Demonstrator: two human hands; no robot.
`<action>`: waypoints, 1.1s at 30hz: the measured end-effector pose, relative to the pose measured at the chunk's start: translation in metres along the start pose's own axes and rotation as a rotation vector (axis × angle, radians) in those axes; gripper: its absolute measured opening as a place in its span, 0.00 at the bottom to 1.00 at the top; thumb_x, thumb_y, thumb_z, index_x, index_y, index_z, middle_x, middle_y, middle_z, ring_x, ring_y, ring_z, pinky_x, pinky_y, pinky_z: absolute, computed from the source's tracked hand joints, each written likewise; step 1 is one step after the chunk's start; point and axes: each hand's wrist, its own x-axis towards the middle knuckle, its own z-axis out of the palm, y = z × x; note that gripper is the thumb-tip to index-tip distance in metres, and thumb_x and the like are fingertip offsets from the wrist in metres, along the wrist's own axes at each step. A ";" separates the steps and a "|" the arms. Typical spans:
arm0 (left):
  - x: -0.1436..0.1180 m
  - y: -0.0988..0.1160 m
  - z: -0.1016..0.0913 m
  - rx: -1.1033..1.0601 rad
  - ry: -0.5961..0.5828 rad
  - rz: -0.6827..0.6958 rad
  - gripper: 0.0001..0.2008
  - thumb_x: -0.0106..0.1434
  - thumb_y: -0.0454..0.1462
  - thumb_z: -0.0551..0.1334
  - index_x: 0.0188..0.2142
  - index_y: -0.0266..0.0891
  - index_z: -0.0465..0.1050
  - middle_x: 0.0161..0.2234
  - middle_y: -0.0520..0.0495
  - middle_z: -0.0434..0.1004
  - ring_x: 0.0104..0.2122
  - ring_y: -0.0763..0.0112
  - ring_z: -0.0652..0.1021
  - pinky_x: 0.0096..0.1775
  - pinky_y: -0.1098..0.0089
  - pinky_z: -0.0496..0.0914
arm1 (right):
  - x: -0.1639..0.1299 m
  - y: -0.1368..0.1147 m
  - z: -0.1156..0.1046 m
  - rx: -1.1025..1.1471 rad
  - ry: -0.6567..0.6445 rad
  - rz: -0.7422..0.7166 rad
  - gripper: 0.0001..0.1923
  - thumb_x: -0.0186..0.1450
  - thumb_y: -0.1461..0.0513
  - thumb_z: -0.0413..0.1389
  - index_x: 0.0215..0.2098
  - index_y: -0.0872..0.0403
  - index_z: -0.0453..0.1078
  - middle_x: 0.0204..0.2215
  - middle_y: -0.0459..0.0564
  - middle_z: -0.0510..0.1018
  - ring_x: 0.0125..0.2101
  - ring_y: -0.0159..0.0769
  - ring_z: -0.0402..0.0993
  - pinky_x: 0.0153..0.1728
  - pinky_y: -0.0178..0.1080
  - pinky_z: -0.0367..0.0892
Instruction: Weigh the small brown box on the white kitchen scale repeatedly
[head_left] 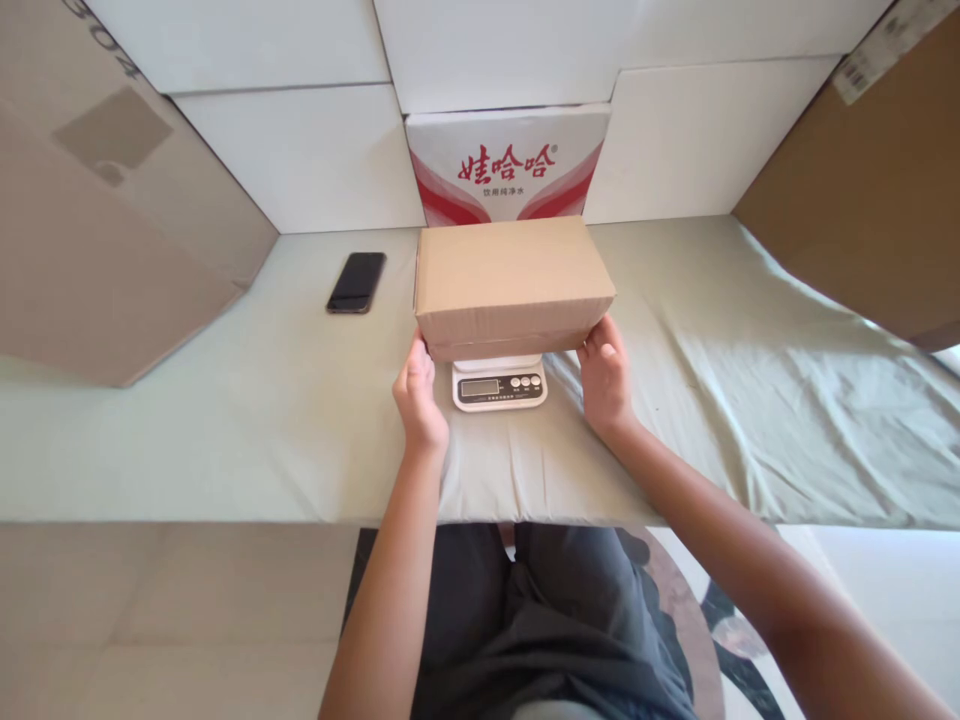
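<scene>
Currently, in the head view, a small cardboard box (514, 270) sits between the person's two hands, directly above a white kitchen scale (500, 400) on a table with a pale green cloth (262, 440). The left hand (420, 393) is clamped on the box at its near left lower corner, thumb toward the person, with part of its fingers hidden behind the cardboard. The right hand (606, 385) is clamped on the near right lower corner, its fingertips touching the side and lower edge. The hands stand apart from each other, with the box spanning the gap between them. Its top and near side both show, and it covers the back of the scale; whether it rests its weight there, I cannot tell. The scale's small display and three round buttons face the person.

Left of the box, well apart from it, a dark phone (357, 283) lies flat on the cloth. Behind the box stands a white carton (510, 160) with red lettering and red curves, its lower part partly hidden. Plain white boxes (300, 150) surround it. A large brown carton (127, 250) stands at the left and another brown carton (862, 200) at the right. Dark trousers (465, 600) show below the table edge, above a patterned floor (682, 610).
</scene>
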 end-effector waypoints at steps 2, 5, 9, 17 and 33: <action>0.000 -0.001 0.000 -0.006 -0.003 0.010 0.44 0.64 0.66 0.58 0.66 0.38 0.75 0.72 0.33 0.67 0.74 0.49 0.66 0.72 0.57 0.62 | -0.001 0.000 0.001 0.001 -0.002 -0.003 0.29 0.64 0.40 0.58 0.59 0.37 0.74 0.69 0.43 0.75 0.74 0.53 0.63 0.74 0.58 0.61; 0.001 -0.002 -0.001 0.001 -0.015 0.049 0.42 0.67 0.63 0.58 0.67 0.37 0.74 0.72 0.34 0.67 0.74 0.51 0.66 0.72 0.58 0.62 | -0.001 -0.002 0.001 -0.022 -0.002 0.002 0.29 0.64 0.39 0.57 0.60 0.37 0.74 0.70 0.41 0.74 0.75 0.53 0.60 0.76 0.58 0.58; 0.002 -0.002 -0.003 0.021 0.061 0.128 0.37 0.71 0.56 0.56 0.70 0.38 0.69 0.75 0.38 0.62 0.76 0.57 0.62 0.73 0.62 0.59 | 0.004 -0.004 -0.003 -0.018 0.068 -0.016 0.35 0.63 0.37 0.55 0.66 0.33 0.69 0.74 0.37 0.67 0.79 0.50 0.53 0.79 0.59 0.49; 0.004 0.004 -0.001 -0.017 0.165 0.014 0.33 0.73 0.52 0.49 0.71 0.44 0.69 0.76 0.46 0.61 0.76 0.62 0.61 0.74 0.63 0.58 | 0.019 0.004 -0.018 -0.005 0.179 0.060 0.37 0.63 0.35 0.50 0.66 0.34 0.67 0.76 0.39 0.63 0.80 0.49 0.49 0.79 0.63 0.46; 0.005 -0.012 0.002 0.089 0.070 0.169 0.33 0.74 0.49 0.53 0.73 0.37 0.64 0.76 0.39 0.61 0.77 0.60 0.60 0.75 0.62 0.57 | 0.032 0.016 -0.031 0.019 0.120 0.076 0.30 0.64 0.36 0.50 0.58 0.33 0.75 0.70 0.38 0.73 0.76 0.48 0.59 0.79 0.61 0.48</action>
